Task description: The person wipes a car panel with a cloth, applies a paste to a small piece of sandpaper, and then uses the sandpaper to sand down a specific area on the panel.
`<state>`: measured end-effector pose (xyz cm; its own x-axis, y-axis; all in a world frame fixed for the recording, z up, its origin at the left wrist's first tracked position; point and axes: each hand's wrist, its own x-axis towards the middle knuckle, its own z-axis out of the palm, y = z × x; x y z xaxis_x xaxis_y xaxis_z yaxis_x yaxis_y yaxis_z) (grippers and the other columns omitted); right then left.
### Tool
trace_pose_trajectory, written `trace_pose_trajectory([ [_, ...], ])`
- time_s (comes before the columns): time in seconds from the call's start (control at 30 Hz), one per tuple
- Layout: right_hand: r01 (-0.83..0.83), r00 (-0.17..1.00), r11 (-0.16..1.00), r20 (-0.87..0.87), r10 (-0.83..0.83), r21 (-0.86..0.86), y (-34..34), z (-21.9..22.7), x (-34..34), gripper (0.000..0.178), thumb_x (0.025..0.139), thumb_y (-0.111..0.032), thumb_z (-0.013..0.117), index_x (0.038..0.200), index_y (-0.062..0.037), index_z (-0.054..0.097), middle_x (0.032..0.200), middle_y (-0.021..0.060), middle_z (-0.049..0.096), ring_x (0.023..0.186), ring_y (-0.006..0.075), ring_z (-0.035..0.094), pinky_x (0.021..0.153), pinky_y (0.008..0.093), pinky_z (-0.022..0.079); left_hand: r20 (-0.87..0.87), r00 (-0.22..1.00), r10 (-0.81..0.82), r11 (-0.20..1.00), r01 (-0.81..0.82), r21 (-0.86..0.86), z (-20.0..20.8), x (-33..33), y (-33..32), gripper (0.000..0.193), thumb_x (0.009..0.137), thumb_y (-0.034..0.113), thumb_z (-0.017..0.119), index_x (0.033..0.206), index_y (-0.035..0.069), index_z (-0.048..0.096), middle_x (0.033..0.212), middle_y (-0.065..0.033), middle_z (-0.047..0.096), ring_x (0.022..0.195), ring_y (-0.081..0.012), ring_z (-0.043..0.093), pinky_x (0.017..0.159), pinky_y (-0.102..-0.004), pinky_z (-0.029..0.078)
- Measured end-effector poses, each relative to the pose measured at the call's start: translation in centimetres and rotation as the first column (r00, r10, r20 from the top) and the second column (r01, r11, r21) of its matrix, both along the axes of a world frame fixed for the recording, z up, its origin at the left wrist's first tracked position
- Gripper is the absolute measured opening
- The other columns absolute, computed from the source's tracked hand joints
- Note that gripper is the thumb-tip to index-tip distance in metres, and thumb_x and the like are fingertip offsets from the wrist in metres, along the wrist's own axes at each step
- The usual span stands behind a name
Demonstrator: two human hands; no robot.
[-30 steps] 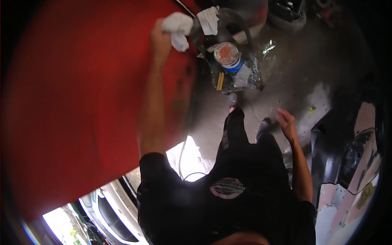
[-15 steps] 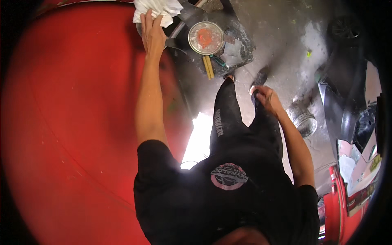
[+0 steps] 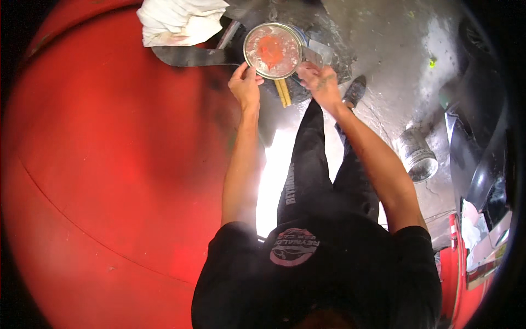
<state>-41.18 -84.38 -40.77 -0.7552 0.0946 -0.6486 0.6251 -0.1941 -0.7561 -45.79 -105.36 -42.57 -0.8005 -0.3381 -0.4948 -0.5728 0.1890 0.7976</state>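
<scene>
My left hand (image 3: 245, 88) is closed on the near left rim of a round tin lid (image 3: 286, 64). A smear of orange-red paste (image 3: 270, 51) lies in the middle of the lid, with whitish residue around it. My right hand (image 3: 322, 83) is by the lid's right edge, somewhat blurred, its fingers closed at the lower end of a flat grey spreader (image 3: 312, 56). A second pale flat piece (image 3: 327, 50) shows behind that spreader. Below the lid, two yellowish sticks (image 3: 283, 93) lie side by side on a dark, stained work surface (image 3: 341, 66).
A large red car panel (image 3: 120, 137) fills the left side. A white cloth (image 3: 181, 22) lies at its far edge, above a dark curved strip (image 3: 192, 56). A metal bucket (image 3: 417, 159) lies on the floor at right, near dark car parts (image 3: 476, 148).
My left hand has let go of the white cloth and come right to the lid. My right hand has risen from beside my leg to the spreader. The lid appears larger and nearer.
</scene>
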Motion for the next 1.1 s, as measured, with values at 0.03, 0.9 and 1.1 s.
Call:
trace_pose_trajectory([
  [0.03,0.055,0.998,0.998,0.006,-0.055,0.009,-0.7,0.1,-0.1,0.029,0.096,-0.024,0.069,0.103,0.0043,0.071,0.08,0.0043,0.069,0.07,0.0121,0.063,0.064,0.027,0.051,-0.021,1.0,0.014,0.999,-0.013,0.033,-0.4,0.2,0.3,0.03,0.096,0.002,0.066,0.123,-0.011,0.065,0.097,-0.0145,0.07,0.071,-0.0164,0.068,0.061,-0.0295,0.062],
  [0.9,-0.389,0.885,0.9,-0.191,0.424,0.197,-3.0,-5.6,9.1,0.011,0.089,-0.012,0.065,0.087,-0.0033,0.059,0.073,0.0141,0.06,0.07,0.0315,0.068,0.063,0.0422,0.054,0.254,0.891,0.376,0.916,-0.398,0.042,-5.8,16.6,-6.8,0.019,0.094,-0.004,0.066,0.113,-0.003,0.062,0.102,-0.0105,0.068,0.09,-0.0203,0.067,0.078,-0.0348,0.057],
  [1.1,-0.515,0.802,0.746,-0.069,0.593,0.423,-0.1,-13.5,10.4,0.013,0.089,-0.014,0.062,0.092,-0.003,0.067,0.089,0.0191,0.071,0.077,0.0369,0.071,0.07,0.0462,0.057,0.281,0.82,0.498,0.831,-0.544,0.114,-11.3,18.6,-3.5,0.017,0.094,-0.005,0.066,0.11,-0.005,0.061,0.099,-0.0121,0.068,0.083,-0.019,0.067,0.071,-0.0301,0.057],
])
